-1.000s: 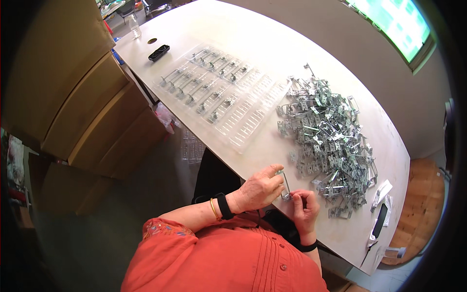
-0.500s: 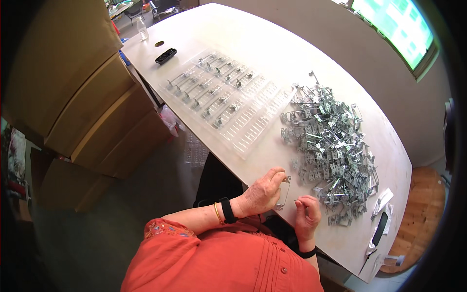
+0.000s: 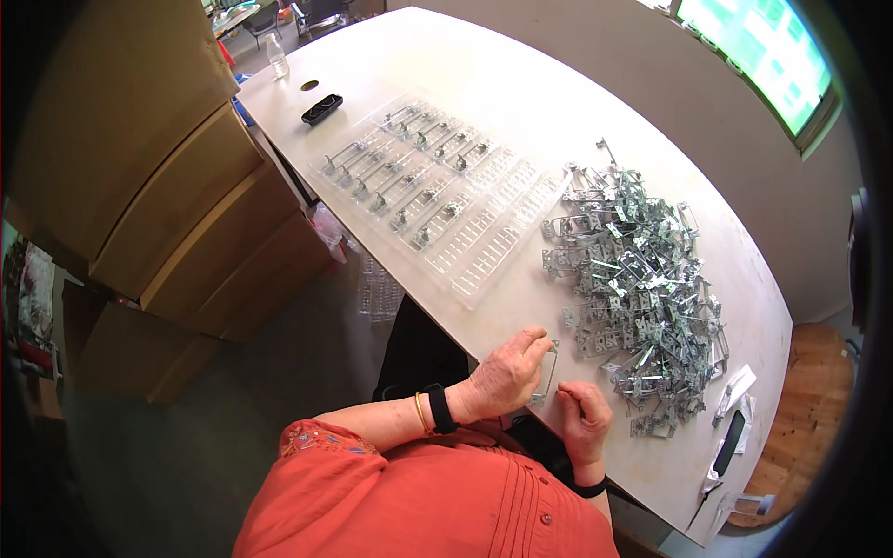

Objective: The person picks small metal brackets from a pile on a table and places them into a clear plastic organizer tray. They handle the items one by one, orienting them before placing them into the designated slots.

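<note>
Near the table's front edge my left hand (image 3: 509, 376) is closed on a thin metal bracket (image 3: 553, 370), a narrow frame with flat end plates that sticks out past my fingertips. Just to its right, my right hand (image 3: 586, 423) is closed, thumb against the curled fingers; whatever it may hold is too small or hidden to make out. Beyond my hands lies a large heap of similar metal brackets (image 3: 642, 288). A clear plastic tray (image 3: 474, 270) rests farther left, with several brackets (image 3: 419, 200) laid in rows in its far and left slots.
A black oblong holder (image 3: 322, 109) and a clear bottle (image 3: 276, 56) stand at the table's far left. A black-handled tool (image 3: 730, 444) lies on white wrapping at the right. Stacked cardboard boxes (image 3: 177, 177) rise on the left, and a round wooden board (image 3: 809, 409) is beyond the right edge.
My right hand has turned slightly, so its pinched fingertips show less. My left hand still holds the bracket, almost in place. The whole view has shifted a little.
</note>
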A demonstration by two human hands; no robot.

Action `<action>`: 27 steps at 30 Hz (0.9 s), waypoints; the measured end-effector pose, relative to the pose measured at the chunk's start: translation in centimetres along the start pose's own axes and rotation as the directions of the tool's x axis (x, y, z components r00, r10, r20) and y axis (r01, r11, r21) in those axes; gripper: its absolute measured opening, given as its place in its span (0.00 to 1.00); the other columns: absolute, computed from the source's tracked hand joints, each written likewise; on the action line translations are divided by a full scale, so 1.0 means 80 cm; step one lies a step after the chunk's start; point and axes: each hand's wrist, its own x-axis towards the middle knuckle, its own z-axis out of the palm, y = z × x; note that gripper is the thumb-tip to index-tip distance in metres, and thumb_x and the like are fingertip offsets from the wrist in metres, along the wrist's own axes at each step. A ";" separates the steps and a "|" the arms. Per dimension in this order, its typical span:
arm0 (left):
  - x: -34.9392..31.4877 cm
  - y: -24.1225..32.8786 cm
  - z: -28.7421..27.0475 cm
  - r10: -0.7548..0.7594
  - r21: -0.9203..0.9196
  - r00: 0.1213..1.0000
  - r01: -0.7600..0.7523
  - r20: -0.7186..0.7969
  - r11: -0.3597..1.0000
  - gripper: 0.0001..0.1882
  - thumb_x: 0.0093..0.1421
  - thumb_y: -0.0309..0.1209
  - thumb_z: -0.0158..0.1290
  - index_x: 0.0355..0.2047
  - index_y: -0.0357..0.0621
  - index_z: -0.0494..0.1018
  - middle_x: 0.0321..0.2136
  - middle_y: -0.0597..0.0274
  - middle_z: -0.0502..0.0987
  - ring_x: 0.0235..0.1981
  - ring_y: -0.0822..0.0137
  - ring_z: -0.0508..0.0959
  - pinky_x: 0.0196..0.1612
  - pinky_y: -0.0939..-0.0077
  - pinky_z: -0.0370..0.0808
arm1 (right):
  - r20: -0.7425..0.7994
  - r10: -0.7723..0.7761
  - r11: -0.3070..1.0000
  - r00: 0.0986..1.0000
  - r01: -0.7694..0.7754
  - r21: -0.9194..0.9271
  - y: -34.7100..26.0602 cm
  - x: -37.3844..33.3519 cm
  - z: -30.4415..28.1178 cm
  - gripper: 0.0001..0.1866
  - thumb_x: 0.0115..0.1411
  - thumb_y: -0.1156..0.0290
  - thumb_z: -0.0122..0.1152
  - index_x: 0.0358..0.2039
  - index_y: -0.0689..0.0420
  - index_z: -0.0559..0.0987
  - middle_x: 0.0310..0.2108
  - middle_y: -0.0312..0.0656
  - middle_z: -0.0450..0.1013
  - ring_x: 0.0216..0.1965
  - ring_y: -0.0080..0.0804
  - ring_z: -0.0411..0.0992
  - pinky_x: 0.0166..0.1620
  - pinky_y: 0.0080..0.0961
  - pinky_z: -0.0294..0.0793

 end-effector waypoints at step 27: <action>-0.005 0.013 -0.011 0.000 0.166 1.000 -0.005 0.026 0.986 0.23 0.62 0.34 0.65 0.54 0.37 0.77 0.47 0.47 0.78 0.43 0.48 0.80 0.49 0.58 0.79 | 0.021 0.005 1.000 1.000 -0.005 -0.001 -0.004 0.001 0.001 0.12 0.61 0.85 0.70 0.44 0.58 0.87 0.39 0.44 0.83 0.40 0.41 0.81 0.44 0.32 0.78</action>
